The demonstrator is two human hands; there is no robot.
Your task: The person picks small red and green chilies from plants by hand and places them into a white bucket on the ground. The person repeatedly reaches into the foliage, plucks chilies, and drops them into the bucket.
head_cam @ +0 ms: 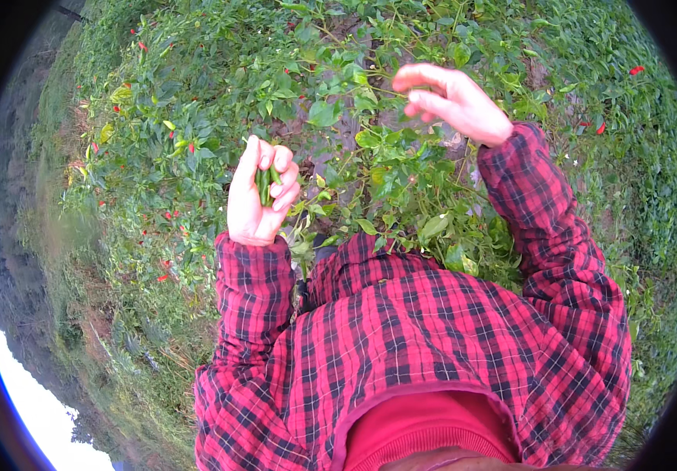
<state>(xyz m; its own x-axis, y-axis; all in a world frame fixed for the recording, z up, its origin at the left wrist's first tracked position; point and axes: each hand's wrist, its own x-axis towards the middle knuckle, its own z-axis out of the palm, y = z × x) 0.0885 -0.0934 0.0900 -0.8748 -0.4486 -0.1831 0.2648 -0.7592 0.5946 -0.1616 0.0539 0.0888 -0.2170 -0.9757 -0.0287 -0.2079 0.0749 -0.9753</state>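
My left hand [262,191] is curled, palm up, around several green chili peppers [265,187]. It is raised over the foliage left of my body. To the upper right, my right hand [453,103] hangs above a leafy chili plant [400,159], fingers bent and spread, holding nothing that I can see. A thin stem passes near its fingertips; whether they touch it I cannot tell. Both arms wear red and black plaid sleeves.
Chili plants with red peppers [191,148] grow on the left, and more red peppers [637,70] show at the right. Bare-looking ground [347,126] shows between the plants ahead. A wooded slope [14,235] lies at the far left.
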